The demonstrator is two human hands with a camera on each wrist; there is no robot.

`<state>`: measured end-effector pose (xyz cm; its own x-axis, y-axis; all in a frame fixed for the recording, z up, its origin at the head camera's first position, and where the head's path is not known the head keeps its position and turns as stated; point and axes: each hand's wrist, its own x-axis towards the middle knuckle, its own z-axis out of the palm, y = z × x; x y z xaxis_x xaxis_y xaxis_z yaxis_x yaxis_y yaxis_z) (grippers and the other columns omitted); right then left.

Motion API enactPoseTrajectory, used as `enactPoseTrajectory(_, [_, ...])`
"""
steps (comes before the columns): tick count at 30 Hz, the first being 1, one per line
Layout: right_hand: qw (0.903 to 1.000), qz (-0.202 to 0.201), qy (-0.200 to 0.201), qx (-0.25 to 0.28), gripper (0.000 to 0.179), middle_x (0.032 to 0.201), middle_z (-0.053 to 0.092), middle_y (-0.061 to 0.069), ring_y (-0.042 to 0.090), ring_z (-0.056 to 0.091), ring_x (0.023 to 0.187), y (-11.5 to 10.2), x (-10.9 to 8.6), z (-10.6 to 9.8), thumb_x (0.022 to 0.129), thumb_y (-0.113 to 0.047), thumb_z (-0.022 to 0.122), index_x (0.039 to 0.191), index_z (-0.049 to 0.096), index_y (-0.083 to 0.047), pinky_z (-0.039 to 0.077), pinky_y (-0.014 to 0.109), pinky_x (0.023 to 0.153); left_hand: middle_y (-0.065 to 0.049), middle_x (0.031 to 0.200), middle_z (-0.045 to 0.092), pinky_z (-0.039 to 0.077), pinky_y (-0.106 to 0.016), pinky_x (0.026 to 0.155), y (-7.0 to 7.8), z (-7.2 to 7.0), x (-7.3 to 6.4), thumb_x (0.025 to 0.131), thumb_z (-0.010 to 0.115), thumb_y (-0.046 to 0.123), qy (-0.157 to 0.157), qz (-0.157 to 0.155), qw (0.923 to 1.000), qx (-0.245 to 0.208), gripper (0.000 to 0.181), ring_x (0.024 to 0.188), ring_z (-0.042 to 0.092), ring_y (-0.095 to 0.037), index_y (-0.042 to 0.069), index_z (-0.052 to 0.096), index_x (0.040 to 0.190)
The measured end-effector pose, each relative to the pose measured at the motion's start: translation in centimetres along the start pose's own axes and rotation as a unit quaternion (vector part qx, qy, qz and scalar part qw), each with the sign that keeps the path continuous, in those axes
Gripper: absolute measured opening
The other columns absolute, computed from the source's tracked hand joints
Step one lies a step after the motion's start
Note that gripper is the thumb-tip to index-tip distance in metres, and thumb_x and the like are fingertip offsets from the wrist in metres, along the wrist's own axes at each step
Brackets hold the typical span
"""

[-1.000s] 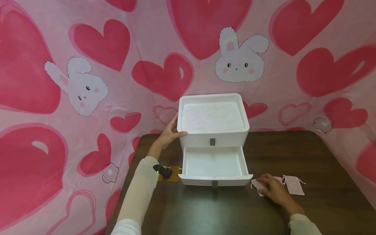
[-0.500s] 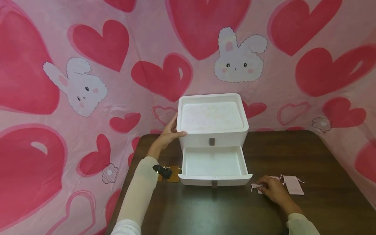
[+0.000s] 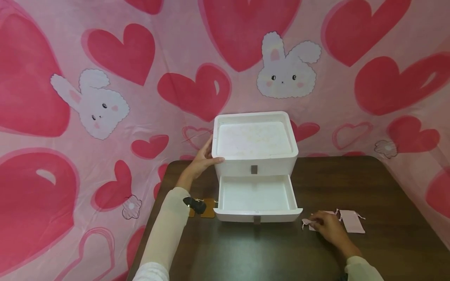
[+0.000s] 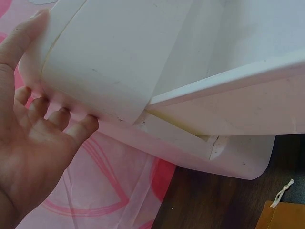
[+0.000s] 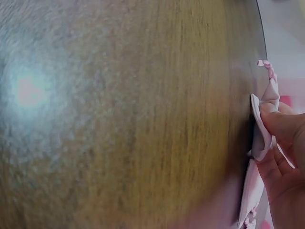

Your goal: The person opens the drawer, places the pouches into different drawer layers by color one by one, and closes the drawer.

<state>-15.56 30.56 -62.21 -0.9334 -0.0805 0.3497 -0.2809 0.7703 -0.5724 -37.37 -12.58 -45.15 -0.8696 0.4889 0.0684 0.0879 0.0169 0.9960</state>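
A white two-drawer storage box (image 3: 274, 168) stands at the table's back, its lower drawer (image 3: 256, 195) pulled out and bare inside. My left hand (image 3: 201, 162) grips its left side, thumb at the top front edge; the left wrist view shows the fingers (image 4: 59, 117) bent against the side wall. To the right of the drawer, my right hand (image 3: 330, 228) pinches a pale pink drawstring pouch (image 5: 261, 136) between thumb and fingers, folding its cloth up. Its knotted cord (image 3: 305, 222) sticks out leftward. Part of the pouch is hidden by the hand.
Another pink pouch (image 3: 352, 221) lies flat right of my right hand. Orange-brown pouches (image 3: 209, 208) rest left of the drawer, partly behind the black wrist camera (image 3: 195, 205). A heart-and-rabbit cloth (image 3: 239, 89) hangs close behind the dark wooden table (image 3: 351, 179).
My right fingers have closed on the pink pouch, which lay flat a second ago and is now bunched up, its corded end lifted. My left hand and the storage box have stayed put.
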Motion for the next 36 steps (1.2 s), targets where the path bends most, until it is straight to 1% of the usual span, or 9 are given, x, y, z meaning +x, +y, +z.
enactPoseTrajectory(8, [0.9997,0.008,0.019,0.011,0.023,0.078,0.072,0.003,-0.01,0.051,0.07,-0.4,0.5,-0.4,0.069,0.01,0.082,0.077,0.075,-0.011,0.046,0.021,0.056,-0.004,0.171,0.021,0.036,-0.056,0.121,0.1,0.0,0.0,0.089,0.066,-0.007,0.001,-0.001,1.0,-0.001,0.103,0.143,0.041,-0.033,0.032,0.009,0.165])
enactPoseTrajectory(13, [0.9989,0.043,0.015,0.01,0.022,0.08,0.073,0.004,-0.01,0.05,0.07,-1.0,1.1,-1.2,0.072,0.008,0.082,0.08,0.076,-0.011,0.045,0.02,0.056,-0.005,0.171,0.022,0.036,-0.056,0.121,0.1,0.0,0.0,0.088,0.067,-0.006,0.003,-0.005,1.0,0.0,0.103,0.142,0.041,-0.034,0.032,0.009,0.165])
enactPoseTrajectory(18, [0.995,0.092,0.0,0.039,0.016,0.082,0.07,0.011,-0.005,0.049,0.058,-1.9,1.6,-2.2,0.079,0.008,0.078,0.088,0.075,-0.005,0.044,0.021,0.042,-0.004,0.171,0.021,0.036,-0.055,0.121,0.1,-0.1,0.0,0.089,0.069,-0.004,0.001,-0.002,1.0,0.007,0.103,0.144,0.04,-0.035,0.032,0.009,0.165])
enactPoseTrajectory(19, [0.9944,0.098,0.0,0.04,0.015,0.083,0.07,0.011,-0.005,0.048,0.058,-2.2,1.7,-2.5,0.08,0.008,0.077,0.088,0.075,-0.005,0.043,0.021,0.042,-0.004,0.171,0.021,0.036,-0.055,0.121,0.1,-0.1,0.0,0.089,0.069,-0.004,0.0,-0.002,1.0,0.007,0.103,0.145,0.04,-0.035,0.032,0.009,0.165])
enactPoseTrajectory(22, [0.9957,0.085,0.024,0.029,0.016,0.084,0.071,0.01,-0.007,0.05,0.062,-2.7,2.1,-3.1,0.078,0.007,0.079,0.087,0.076,-0.006,0.044,0.018,0.047,-0.003,0.171,0.022,0.037,-0.055,0.12,0.1,0.0,0.0,0.089,0.068,-0.004,0.0,-0.002,0.9999,0.011,0.102,0.146,0.039,-0.036,0.032,0.01,0.165])
enactPoseTrajectory(25, [0.9963,0.048,0.068,0.021,0.02,0.082,0.073,0.009,-0.01,0.05,0.067,-3.2,2.7,-3.8,0.074,0.009,0.082,0.082,0.077,-0.009,0.043,0.012,0.056,-0.004,0.171,0.022,0.037,-0.056,0.12,0.2,0.0,0.0,0.089,0.069,-0.003,0.0,-0.001,0.9999,0.013,0.102,0.147,0.038,-0.036,0.032,0.01,0.165])
enactPoseTrajectory(29, [0.9926,0.003,0.113,0.044,0.024,0.08,0.072,0.009,-0.012,0.052,0.069,-3.8,3.5,-4.6,0.07,0.015,0.081,0.081,0.077,-0.006,0.043,0.006,0.058,-0.004,0.171,0.023,0.037,-0.055,0.121,0.2,0.0,-0.1,0.089,0.069,-0.002,0.002,0.002,0.9999,0.015,0.102,0.148,0.037,-0.035,0.032,0.011,0.165])
enactPoseTrajectory(31, [0.9912,-0.002,0.122,0.053,0.024,0.08,0.071,0.008,-0.014,0.053,0.07,-4.3,3.9,-5.0,0.069,0.017,0.08,0.082,0.076,-0.004,0.045,0.004,0.059,-0.004,0.171,0.023,0.037,-0.055,0.12,0.2,0.0,-0.1,0.089,0.069,-0.003,0.003,0.003,0.9999,0.015,0.102,0.148,0.037,-0.035,0.032,0.011,0.165])
enactPoseTrajectory(36, [0.9896,0.008,0.13,0.06,0.024,0.081,0.071,0.005,-0.019,0.054,0.072,-5.4,4.7,-6.0,0.071,0.018,0.079,0.084,0.077,-0.002,0.048,0.003,0.06,-0.003,0.172,0.021,0.036,-0.056,0.121,0.0,0.0,0.0,0.089,0.067,-0.006,0.001,0.005,1.0,0.008,0.102,0.149,0.036,-0.035,0.031,0.01,0.165])
